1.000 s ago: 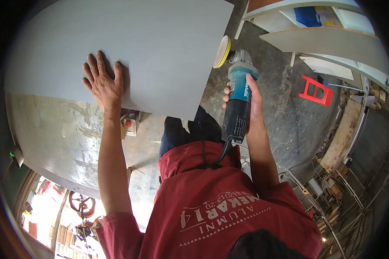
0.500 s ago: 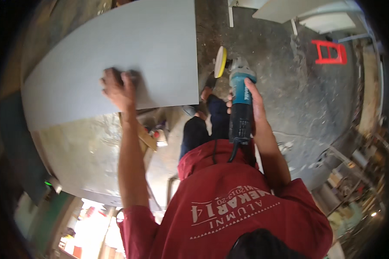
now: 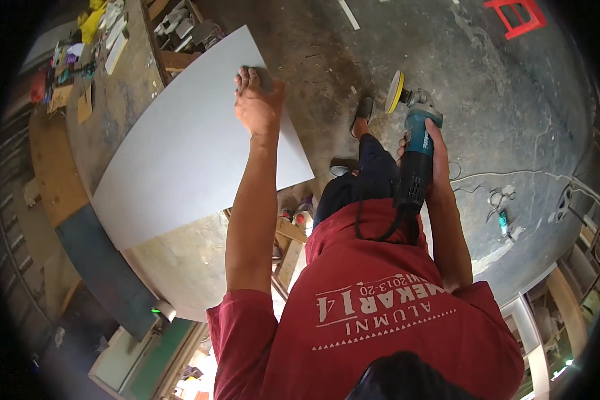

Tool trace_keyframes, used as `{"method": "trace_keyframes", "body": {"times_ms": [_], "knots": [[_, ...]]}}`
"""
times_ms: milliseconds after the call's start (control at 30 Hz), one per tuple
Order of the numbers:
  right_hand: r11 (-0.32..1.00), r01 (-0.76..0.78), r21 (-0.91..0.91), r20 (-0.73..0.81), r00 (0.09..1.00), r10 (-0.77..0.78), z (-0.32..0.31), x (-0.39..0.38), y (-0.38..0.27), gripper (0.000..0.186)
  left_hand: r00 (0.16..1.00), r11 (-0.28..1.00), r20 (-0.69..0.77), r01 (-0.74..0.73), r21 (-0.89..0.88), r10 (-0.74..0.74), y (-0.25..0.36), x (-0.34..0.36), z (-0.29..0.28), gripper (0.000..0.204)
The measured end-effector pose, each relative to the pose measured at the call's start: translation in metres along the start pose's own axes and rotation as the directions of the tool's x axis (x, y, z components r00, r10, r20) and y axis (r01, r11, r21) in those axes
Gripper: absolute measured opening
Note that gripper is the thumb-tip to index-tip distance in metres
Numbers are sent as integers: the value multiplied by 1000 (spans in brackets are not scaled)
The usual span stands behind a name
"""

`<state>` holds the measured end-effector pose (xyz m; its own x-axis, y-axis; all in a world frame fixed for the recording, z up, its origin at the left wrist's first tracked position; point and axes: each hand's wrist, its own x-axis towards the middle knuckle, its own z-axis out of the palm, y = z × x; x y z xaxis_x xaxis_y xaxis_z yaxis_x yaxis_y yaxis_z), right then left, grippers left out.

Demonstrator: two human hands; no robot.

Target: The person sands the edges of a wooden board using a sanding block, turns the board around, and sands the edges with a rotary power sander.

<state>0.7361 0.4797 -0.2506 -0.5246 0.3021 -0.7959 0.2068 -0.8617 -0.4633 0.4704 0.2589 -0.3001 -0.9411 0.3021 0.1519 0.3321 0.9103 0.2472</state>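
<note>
I'm looking down into a workshop, by all signs a fabrication or carpentry shop. The floor [image 3: 513, 120] is bare, stained concrete with dust and scuffs. A teal angle grinder [image 3: 412, 143] with a yellow disc is in use beside a large pale grey panel [image 3: 180, 153] lying on a worn counter [image 3: 180, 267]. Scrap wood and tools [image 3: 113, 33] crowd the far bench, a red stool [image 3: 517, 15] stands off on the floor, and what may be a cable [image 3: 513, 177] trails there.
</note>
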Motion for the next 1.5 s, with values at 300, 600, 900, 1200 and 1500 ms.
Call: {"method": "trace_keyframes", "body": {"times_ms": [300,600,900,1200,1500], "knots": [[997,-47,-55,11,999,47,7,34,-15,60,998,997,-3,-70,19,70,3,-12,-9,62],[984,-86,-156,35,995,93,40,30,-16,56,999,998,-35,40,47,-38,-7,85,7,56],[984,-142,-111,-7,990,142,25,47,-23,59,981,973,53,180,147,-189,4,142,2,50],[989,-96,-110,-12,995,95,34,50,-33,56,999,998,39,-28,-51,30,12,-3,-11,59],[974,-148,-174,170,969,178,46,34,-16,57,993,978,109,68,-195,-47,18,-51,-29,65]]}}
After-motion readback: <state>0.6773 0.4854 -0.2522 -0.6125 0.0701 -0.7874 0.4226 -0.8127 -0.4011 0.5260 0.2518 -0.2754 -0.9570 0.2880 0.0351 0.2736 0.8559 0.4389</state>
